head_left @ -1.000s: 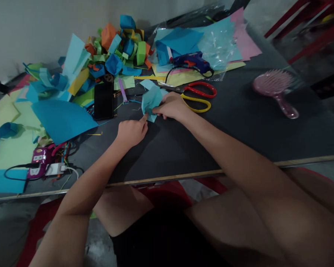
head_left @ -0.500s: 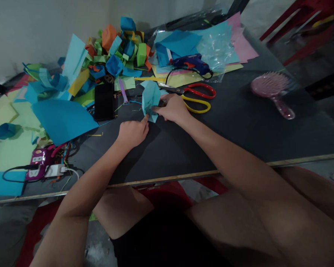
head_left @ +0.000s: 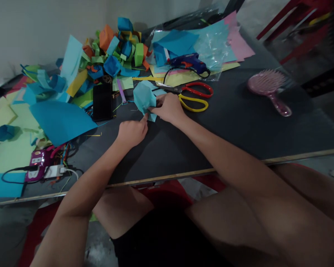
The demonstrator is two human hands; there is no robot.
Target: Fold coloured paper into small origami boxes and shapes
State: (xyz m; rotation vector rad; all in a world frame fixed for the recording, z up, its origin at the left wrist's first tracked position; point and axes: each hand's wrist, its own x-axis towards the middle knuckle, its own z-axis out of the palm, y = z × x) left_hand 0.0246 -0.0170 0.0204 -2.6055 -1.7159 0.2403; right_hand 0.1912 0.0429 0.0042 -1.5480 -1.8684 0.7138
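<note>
A piece of folded light blue paper point(head_left: 144, 95) stands on the dark table between my hands. My right hand point(head_left: 168, 107) pinches its lower right side, the thumb lying against the paper. With its index finger stretched toward the paper's bottom edge, my left hand point(head_left: 133, 131) touches it there; the other fingers are curled in. Scissors point(head_left: 196, 97) with one red and one yellow handle lie just beyond my right hand, their blades partly behind the paper. A black phone point(head_left: 102, 101) rests to the left of the paper.
Folded colored paper pieces point(head_left: 111, 48) are heaped at the back. A blue glue gun point(head_left: 190, 63) lies on paper sheets. At right is a pink hairbrush point(head_left: 268, 87); at left, a purple power strip point(head_left: 39, 165) with cords and a large blue sheet point(head_left: 59, 120).
The light blue paper has swung leftward and opened out, showing a broader face. My right hand has shifted slightly left; my left hand has stayed nearly in place.
</note>
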